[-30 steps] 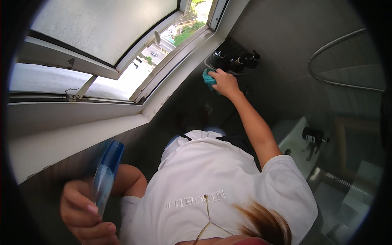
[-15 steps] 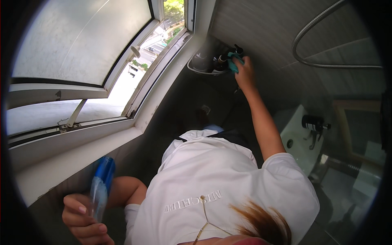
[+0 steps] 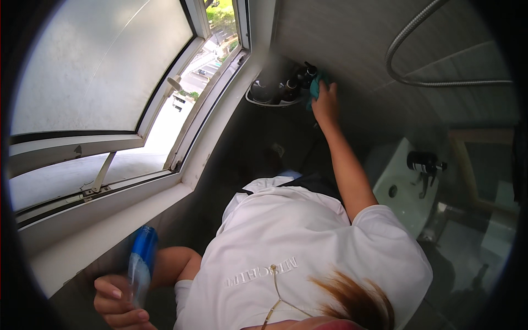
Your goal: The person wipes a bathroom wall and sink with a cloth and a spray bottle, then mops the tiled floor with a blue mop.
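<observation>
My left hand [image 3: 118, 302] is low at the left, shut on a blue spray bottle [image 3: 142, 264] that points up toward the window sill. My right arm reaches out to a corner shelf [image 3: 264, 102] on the wall. There my right hand [image 3: 325, 104] presses a teal cloth [image 3: 316, 85] against the shelf's right end, beside several dark bottles [image 3: 289, 88] standing on it. My white shirt fills the lower middle of the view.
An open frosted window [image 3: 110, 71] and its white sill [image 3: 110, 231] take up the left side. A metal shower hose [image 3: 418, 82] curves across the wall at upper right. A white sink [image 3: 401, 187] with a dark tap [image 3: 423, 162] is at the right.
My right hand has slid with the cloth from the shelf's left side to its right end. The bottle in my left hand has dropped slightly.
</observation>
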Demonstrator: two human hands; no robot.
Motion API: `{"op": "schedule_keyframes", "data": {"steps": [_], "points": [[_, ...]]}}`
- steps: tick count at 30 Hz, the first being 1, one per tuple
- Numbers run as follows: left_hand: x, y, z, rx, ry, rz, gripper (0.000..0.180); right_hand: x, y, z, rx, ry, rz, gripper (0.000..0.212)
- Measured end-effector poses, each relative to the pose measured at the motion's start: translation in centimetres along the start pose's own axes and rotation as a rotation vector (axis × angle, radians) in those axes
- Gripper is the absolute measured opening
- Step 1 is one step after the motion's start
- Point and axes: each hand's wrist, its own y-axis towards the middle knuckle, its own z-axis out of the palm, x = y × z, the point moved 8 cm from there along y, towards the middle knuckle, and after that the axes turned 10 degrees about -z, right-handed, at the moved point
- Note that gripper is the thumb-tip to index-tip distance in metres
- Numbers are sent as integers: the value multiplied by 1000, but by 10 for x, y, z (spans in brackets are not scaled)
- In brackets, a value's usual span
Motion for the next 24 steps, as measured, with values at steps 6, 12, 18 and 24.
{"op": "schedule_keyframes", "data": {"steps": [6,12,18,24], "points": [[1,0,4,18,10,-29,23,-15,17,-22,-51,41,43,44],[-1,-2,4,-12,14,-10,23,-33,25,9,431,-233,96,47],[-1,2,9,72,5,-32,23,83,33,-66,321,-61,-204,41],[-1,7,16,140,-31,-4,23,44,63,-6,449,-5,-106,39]]}}
